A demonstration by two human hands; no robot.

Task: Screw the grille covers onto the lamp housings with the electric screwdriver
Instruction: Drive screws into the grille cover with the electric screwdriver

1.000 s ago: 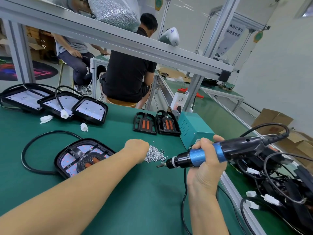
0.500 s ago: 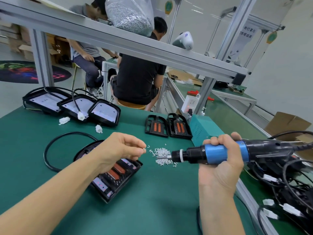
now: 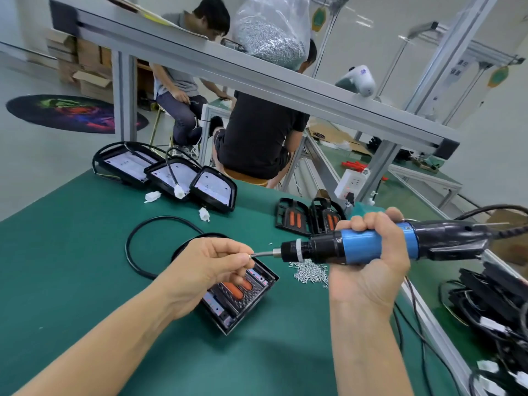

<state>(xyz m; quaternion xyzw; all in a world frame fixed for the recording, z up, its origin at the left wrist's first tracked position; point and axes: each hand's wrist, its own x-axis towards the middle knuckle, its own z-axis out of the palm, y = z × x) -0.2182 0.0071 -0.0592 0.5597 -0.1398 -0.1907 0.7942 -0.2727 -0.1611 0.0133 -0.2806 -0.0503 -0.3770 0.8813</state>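
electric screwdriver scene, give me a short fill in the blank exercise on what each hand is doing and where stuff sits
1. The right hand grips the electric screwdriver by its ____ coloured section.
2. The left hand has its fingers pinched at the tip of the screwdriver's ____.
3. The loose pile of screws lies on the ____ mat.
4. The lamp housing under the left hand shows two ____ strips.

Missing words: blue; bit; green; orange

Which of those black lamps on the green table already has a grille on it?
The lamp housing under the left hand: orange-slotted grille on top. The three white-faced lamps behind are bare.
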